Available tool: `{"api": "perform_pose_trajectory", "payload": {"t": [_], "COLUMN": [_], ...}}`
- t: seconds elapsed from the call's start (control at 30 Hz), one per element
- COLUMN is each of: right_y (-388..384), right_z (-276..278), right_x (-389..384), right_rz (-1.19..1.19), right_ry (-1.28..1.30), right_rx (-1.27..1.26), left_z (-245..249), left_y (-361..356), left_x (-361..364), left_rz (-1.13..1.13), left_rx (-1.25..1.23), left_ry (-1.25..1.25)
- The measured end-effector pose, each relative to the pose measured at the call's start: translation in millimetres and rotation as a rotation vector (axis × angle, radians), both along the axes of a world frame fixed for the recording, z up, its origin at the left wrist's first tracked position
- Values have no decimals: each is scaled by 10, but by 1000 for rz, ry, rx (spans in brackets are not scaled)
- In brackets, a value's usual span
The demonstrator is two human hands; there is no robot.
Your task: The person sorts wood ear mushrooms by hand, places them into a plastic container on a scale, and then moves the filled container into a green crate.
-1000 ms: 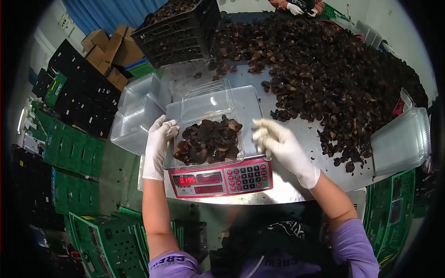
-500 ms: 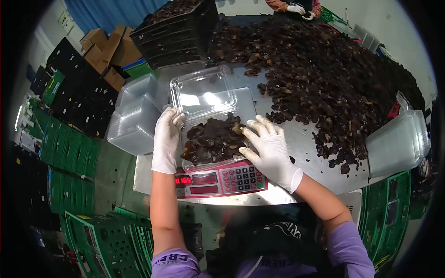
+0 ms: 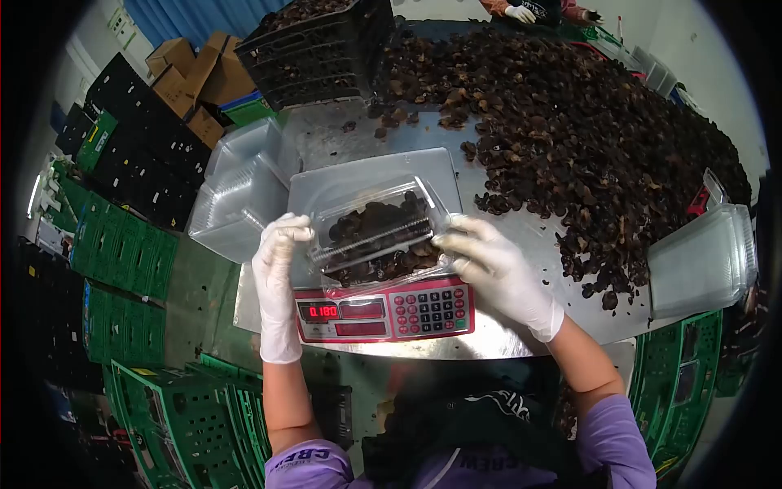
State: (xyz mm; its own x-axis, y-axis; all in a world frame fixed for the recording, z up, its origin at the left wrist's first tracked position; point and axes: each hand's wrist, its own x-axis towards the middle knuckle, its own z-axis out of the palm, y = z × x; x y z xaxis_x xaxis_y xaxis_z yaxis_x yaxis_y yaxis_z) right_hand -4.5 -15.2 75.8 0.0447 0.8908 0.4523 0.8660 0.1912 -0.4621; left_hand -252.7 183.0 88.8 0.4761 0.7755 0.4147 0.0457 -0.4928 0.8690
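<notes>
A clear plastic clamshell box full of dark dried mushrooms sits on the red electronic scale. Its hinged lid is folded down over the mushrooms. My left hand, in a white glove, grips the box's left edge. My right hand, also gloved, presses on the box's right edge. The scale's display reads about 0.180.
A large heap of dark mushrooms covers the steel table to the right and back. Stacks of empty clear boxes stand at left and right. Black crates, cardboard boxes and green crates surround. Another person's gloved hands are at the far end.
The box's lid, open and upright before, has been folded down over the mushrooms. My hands shifted to the box's two side edges.
</notes>
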Motion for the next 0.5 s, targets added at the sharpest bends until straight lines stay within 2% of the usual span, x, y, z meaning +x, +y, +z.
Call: {"api": "perform_pose_trajectory", "payload": {"t": [0.03,0.07,0.1,0.13,0.17,0.2,0.23,0.3,0.33,0.43,0.5], "right_y": [-9,-15,-15,5,31,53,70,138,171,238,213], "right_z": [13,28,44,63,79,94,105,-32,-53,-50,-134], "right_x": [19,34,42,33,15,-8,-37,-60,-59,-16,16], "right_rz": [-49,-96,-147,-117,-122,-88,-50,-36,-54,-81,-58], "right_ry": [386,771,1158,1301,1303,1388,1467,1473,1484,1519,1553], "right_rx": [-49,-101,-154,-245,-241,-387,-537,-484,-480,-515,-485], "left_z": [16,-31,-44,-25,-12,-91,-89,-81,-129,-225,-241], "left_y": [-107,-164,-252,-350,-424,-393,-407,-460,-467,-486,-558], "left_x": [-16,-47,-71,-65,-66,-142,-126,-114,-125,-174,-194], "left_rz": [90,152,274,308,337,254,249,-22,-57,-160,-160], "left_rx": [9,-24,70,-78,-225,-161,-160,-619,-656,-727,-759], "left_ry": [98,84,251,279,306,420,419,246,251,14,-14]}}
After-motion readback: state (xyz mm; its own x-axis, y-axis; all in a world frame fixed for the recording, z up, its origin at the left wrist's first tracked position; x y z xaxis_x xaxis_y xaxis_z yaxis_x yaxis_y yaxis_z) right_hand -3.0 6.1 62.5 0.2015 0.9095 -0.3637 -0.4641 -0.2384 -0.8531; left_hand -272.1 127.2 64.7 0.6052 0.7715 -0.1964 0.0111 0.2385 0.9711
